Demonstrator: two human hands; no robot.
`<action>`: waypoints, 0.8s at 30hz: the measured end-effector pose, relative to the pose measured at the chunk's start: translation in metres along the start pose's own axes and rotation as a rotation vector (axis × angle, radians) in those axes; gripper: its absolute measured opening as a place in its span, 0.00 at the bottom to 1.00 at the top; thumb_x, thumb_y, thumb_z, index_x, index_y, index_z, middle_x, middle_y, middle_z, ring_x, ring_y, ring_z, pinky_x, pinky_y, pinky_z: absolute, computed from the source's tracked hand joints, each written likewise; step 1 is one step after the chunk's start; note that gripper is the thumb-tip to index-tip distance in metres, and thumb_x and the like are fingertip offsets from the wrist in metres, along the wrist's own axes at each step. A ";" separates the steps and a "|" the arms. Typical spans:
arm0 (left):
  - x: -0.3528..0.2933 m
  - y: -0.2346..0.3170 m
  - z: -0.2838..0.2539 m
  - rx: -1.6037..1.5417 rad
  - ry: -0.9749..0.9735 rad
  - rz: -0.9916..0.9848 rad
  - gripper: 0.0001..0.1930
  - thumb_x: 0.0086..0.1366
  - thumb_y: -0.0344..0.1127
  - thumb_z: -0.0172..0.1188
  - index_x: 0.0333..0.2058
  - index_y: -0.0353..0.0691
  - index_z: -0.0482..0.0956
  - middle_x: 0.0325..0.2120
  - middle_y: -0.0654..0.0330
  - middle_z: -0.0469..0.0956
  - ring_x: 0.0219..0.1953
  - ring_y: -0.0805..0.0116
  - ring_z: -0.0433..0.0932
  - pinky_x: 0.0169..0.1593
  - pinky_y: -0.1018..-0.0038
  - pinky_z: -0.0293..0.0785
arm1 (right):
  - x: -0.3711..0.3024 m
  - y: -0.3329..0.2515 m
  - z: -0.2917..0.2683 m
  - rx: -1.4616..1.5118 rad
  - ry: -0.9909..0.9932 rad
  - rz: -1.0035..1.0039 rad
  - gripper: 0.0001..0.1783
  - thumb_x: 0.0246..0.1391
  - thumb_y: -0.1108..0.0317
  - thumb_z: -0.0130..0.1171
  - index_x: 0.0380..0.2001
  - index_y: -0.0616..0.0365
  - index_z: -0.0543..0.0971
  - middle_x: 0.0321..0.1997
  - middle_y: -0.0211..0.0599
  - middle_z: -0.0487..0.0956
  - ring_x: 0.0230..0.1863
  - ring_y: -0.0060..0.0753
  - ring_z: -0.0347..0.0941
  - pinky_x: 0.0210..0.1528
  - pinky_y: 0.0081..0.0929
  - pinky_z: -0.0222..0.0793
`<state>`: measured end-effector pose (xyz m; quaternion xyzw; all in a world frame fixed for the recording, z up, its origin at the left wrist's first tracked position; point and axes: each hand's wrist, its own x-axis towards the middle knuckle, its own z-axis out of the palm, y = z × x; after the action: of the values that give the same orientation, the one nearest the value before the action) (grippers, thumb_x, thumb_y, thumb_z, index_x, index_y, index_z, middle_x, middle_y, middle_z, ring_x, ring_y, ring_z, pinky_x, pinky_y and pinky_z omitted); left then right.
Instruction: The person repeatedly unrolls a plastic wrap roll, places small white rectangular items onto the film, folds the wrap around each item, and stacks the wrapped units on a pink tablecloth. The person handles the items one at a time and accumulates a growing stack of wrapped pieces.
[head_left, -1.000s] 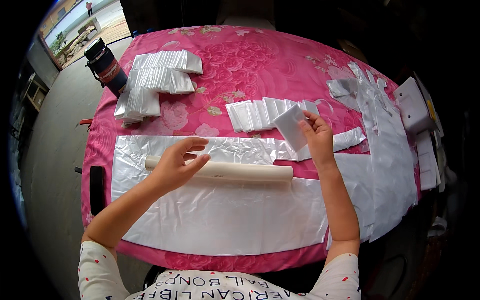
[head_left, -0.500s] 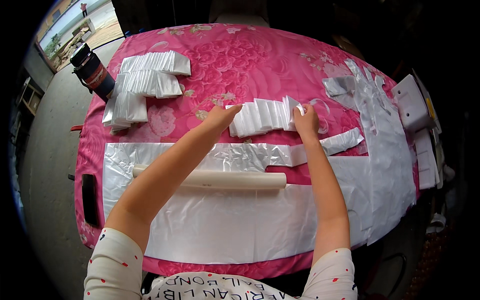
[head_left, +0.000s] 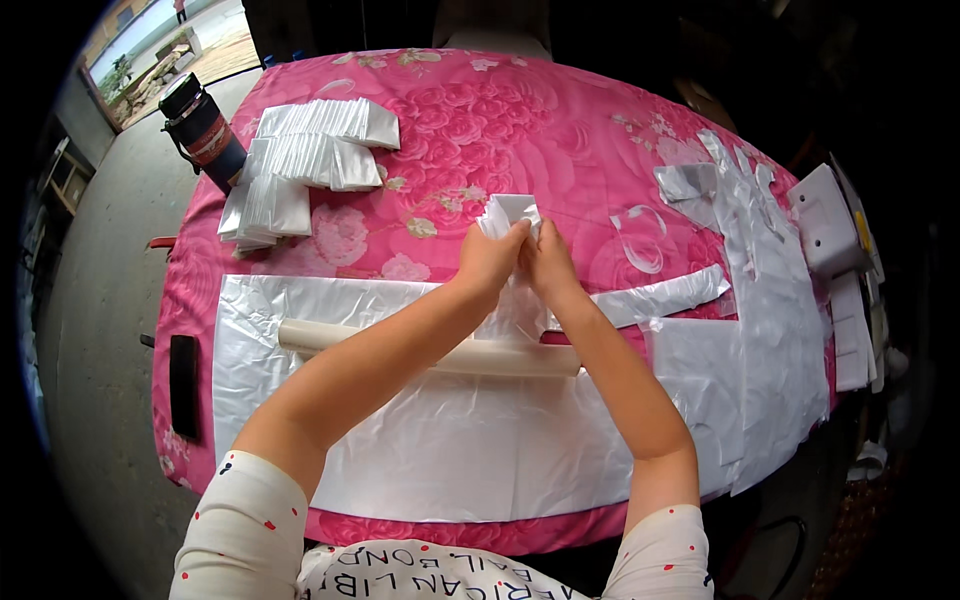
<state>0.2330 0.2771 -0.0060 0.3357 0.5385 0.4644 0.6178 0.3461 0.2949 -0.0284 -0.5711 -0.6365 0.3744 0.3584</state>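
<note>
A bundle of folded white plastic bags (head_left: pixel 513 207) stands gathered between my two hands near the middle of the table. My left hand (head_left: pixel 488 262) is closed round its left side, thumb pointing up along the bundle. Pressed against the right side, my right hand (head_left: pixel 549 262) grips it too, and the hands almost touch. Below my wrists, a cream-coloured tube (head_left: pixel 510 359) lies across a wide sheet of white plastic film (head_left: pixel 430 440). My left forearm hides part of the tube.
Fanned rows of folded white bags (head_left: pixel 320 150) lie at the far left, beside a dark flask (head_left: pixel 206 135). A black oblong object (head_left: pixel 184 386) rests on the pink flowered tablecloth (head_left: pixel 460 120). Crumpled film (head_left: pixel 770 290) covers the right side, next to white plastic containers (head_left: pixel 825 225).
The spread-out row of bags has been squeezed into one upright bundle. My right hand has moved left and my left hand slightly right, bringing them together.
</note>
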 end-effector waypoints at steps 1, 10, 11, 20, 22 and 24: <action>-0.016 0.005 -0.001 -0.100 0.068 0.056 0.22 0.55 0.42 0.62 0.43 0.35 0.68 0.37 0.57 0.74 0.37 0.70 0.73 0.38 0.71 0.71 | -0.014 -0.027 0.001 0.155 -0.027 0.018 0.23 0.58 0.63 0.47 0.52 0.69 0.62 0.43 0.51 0.74 0.44 0.44 0.73 0.44 0.34 0.69; -0.159 -0.047 -0.102 0.291 -0.281 1.009 0.40 0.41 0.39 0.75 0.50 0.38 0.60 0.41 0.53 0.72 0.43 0.63 0.73 0.46 0.70 0.69 | -0.187 -0.064 0.020 0.296 -0.340 -0.489 0.52 0.41 0.77 0.59 0.64 0.61 0.38 0.58 0.45 0.62 0.59 0.43 0.59 0.61 0.37 0.51; -0.168 -0.065 -0.107 0.232 -0.278 0.914 0.44 0.39 0.41 0.76 0.52 0.39 0.58 0.42 0.53 0.72 0.44 0.62 0.73 0.47 0.68 0.69 | -0.201 -0.056 0.029 0.268 -0.331 -0.456 0.53 0.41 0.76 0.61 0.64 0.61 0.38 0.58 0.45 0.62 0.59 0.44 0.58 0.61 0.38 0.50; -0.197 -0.101 -0.114 0.509 -0.225 0.813 0.52 0.36 0.46 0.76 0.57 0.37 0.54 0.47 0.50 0.67 0.50 0.54 0.68 0.53 0.64 0.63 | -0.234 -0.008 0.055 -0.220 -0.224 -0.493 0.58 0.35 0.64 0.68 0.64 0.62 0.41 0.54 0.42 0.64 0.56 0.45 0.58 0.60 0.42 0.47; -0.195 -0.100 -0.116 0.727 -0.188 0.889 0.48 0.37 0.43 0.75 0.55 0.36 0.57 0.49 0.49 0.66 0.51 0.53 0.66 0.53 0.64 0.63 | -0.232 -0.009 0.060 -0.278 -0.152 -0.489 0.55 0.34 0.64 0.68 0.62 0.64 0.46 0.52 0.43 0.65 0.54 0.46 0.60 0.59 0.41 0.49; -0.196 -0.100 -0.115 0.608 -0.208 0.873 0.37 0.39 0.32 0.67 0.51 0.36 0.62 0.47 0.50 0.66 0.51 0.50 0.65 0.53 0.63 0.62 | -0.231 -0.005 0.064 -0.318 -0.126 -0.459 0.52 0.34 0.64 0.68 0.61 0.64 0.50 0.50 0.43 0.66 0.53 0.46 0.61 0.59 0.41 0.50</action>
<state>0.1442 0.0494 -0.0500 0.7359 0.3950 0.4656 0.2926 0.3084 0.0600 -0.0600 -0.4367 -0.8210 0.2138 0.2993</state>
